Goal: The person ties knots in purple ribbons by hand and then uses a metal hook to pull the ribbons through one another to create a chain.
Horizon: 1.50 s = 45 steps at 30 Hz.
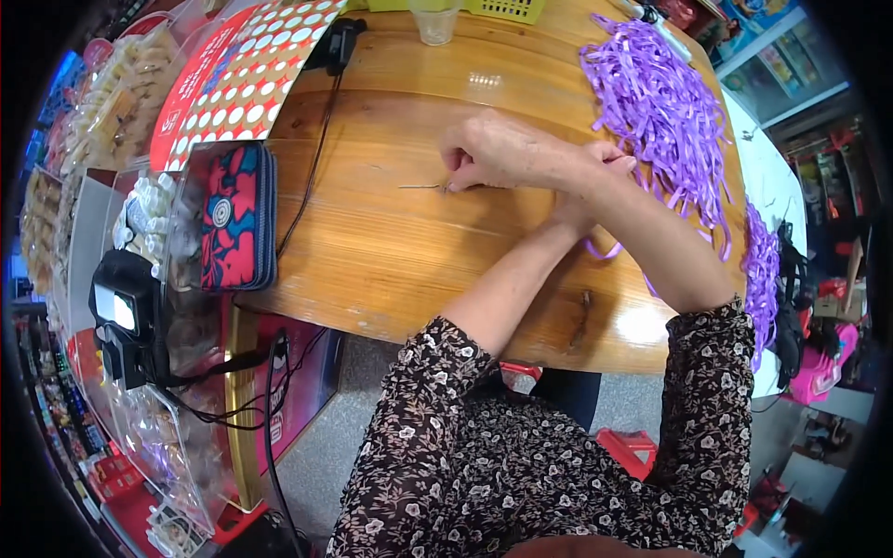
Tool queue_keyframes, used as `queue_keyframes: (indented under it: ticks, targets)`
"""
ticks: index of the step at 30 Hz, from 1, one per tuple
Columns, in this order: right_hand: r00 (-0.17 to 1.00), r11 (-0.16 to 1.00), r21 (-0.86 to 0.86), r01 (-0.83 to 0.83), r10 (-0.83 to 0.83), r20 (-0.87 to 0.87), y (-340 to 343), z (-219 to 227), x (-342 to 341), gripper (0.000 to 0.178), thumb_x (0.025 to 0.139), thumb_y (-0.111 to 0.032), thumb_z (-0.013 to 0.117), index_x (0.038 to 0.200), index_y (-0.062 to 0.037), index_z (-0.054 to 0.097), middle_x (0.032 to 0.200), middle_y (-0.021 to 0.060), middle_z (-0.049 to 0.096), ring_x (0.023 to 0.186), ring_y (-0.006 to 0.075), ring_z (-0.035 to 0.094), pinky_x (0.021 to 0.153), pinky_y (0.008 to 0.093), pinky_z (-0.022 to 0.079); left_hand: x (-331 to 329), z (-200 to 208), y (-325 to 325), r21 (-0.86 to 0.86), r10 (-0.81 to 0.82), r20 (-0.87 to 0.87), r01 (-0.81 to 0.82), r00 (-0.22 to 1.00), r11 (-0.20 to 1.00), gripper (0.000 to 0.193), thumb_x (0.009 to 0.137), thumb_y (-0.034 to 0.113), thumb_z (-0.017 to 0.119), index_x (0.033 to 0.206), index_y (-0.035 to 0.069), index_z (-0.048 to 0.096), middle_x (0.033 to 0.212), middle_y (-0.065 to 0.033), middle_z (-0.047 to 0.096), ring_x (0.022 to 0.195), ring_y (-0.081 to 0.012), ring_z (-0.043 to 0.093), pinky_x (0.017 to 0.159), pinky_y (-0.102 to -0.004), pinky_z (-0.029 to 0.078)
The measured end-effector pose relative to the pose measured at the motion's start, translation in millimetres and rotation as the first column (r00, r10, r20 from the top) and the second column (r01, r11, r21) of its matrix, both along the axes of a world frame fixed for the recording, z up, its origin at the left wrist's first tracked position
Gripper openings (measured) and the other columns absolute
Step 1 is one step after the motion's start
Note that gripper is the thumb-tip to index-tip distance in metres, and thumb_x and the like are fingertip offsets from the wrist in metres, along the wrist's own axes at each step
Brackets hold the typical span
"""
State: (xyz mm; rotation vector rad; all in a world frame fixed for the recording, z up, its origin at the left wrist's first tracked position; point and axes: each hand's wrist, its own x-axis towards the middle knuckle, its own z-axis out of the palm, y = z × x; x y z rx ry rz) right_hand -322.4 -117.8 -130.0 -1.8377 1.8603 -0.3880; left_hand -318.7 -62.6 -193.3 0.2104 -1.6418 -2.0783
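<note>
A thin pale stick [423, 187] lies flat on the wooden table [391, 242].

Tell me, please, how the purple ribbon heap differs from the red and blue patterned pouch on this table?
The purple ribbon heap is a loose tangle of thin strips in one colour; the patterned pouch is a compact, flat rectangle in red and blue. The heap lies on the person's right, beside the hands, trailing over the table's edge; the pouch sits at the left edge, untouched. Both rest on the wooden table.

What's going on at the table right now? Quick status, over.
Right hand on top, pinching a thin stick against the wooden table. Left hand tucked beneath it, grip hidden. Purple ribbon pile beside the wrists. Nothing blocking.
</note>
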Motion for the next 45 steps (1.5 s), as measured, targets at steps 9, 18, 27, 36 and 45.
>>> queue_keyframes:
  ticks: [9,18,27,36,45]
  targets:
    - [0.986,0.994,-0.015,-0.111,0.108,-0.13,0,-6,10,0.019,0.074,-0.019,0.067,0.074,-0.0008,0.061,0.069,0.0166,0.062,0.066,0.0326,0.06,0.06,0.0402,0.047,-2,2,0,-0.017,0.04,-0.01,-0.04,0.999,0.999,0.02,0.086,0.015,0.062,0.077,-0.003,0.06,0.064,0.0016,0.055,0.057,-0.0042,0.046,0.048,-0.0244,0.039]
    - [0.953,0.979,0.143,-0.149,0.18,-0.243,-1,0,15,0.015,0.074,-0.016,0.059,0.073,-0.0011,0.061,0.067,0.0165,0.061,0.065,0.0319,0.059,0.061,0.0404,0.047,-2,-1,0,0.012,0.064,-0.066,-0.064,0.996,0.998,0.021,0.081,0.017,0.06,0.068,0.0,0.056,0.061,-0.0055,0.058,0.057,-0.0113,0.054,0.053,-0.0301,0.046]
    - [0.99,0.999,-0.011,-0.039,0.037,-0.134,3,0,14,0.013,0.072,-0.015,0.061,0.077,-0.0023,0.063,0.073,0.017,0.064,0.072,0.0337,0.061,0.065,0.0412,0.049,-11,-6,5,-0.037,0.137,-0.05,-0.139,0.989,0.99,0.026,0.078,0.017,0.062,0.061,-0.001,0.055,0.057,-0.0077,0.056,0.055,-0.0137,0.054,0.05,-0.0329,0.044]
    - [0.995,0.998,-0.019,-0.056,0.054,-0.083,-13,-8,26,0.015,0.073,-0.016,0.064,0.078,-0.002,0.063,0.073,0.0173,0.063,0.072,0.0337,0.061,0.066,0.0416,0.049,-2,8,-4,0.072,0.074,0.04,-0.076,0.996,0.994,0.019,0.082,0.013,0.06,0.068,0.001,0.057,0.059,-0.0036,0.057,0.052,-0.0091,0.052,0.045,-0.0281,0.042]
    - [0.982,0.992,0.048,-0.119,0.125,-0.143,-15,-4,34,0.011,0.074,-0.01,0.058,0.072,-0.0002,0.06,0.064,0.0148,0.062,0.061,0.0294,0.06,0.057,0.0395,0.046,-3,7,-5,-0.013,0.138,0.058,-0.138,0.989,0.99,0.019,0.081,0.012,0.062,0.066,0.0,0.058,0.057,-0.0047,0.058,0.052,-0.009,0.052,0.046,-0.0303,0.042]
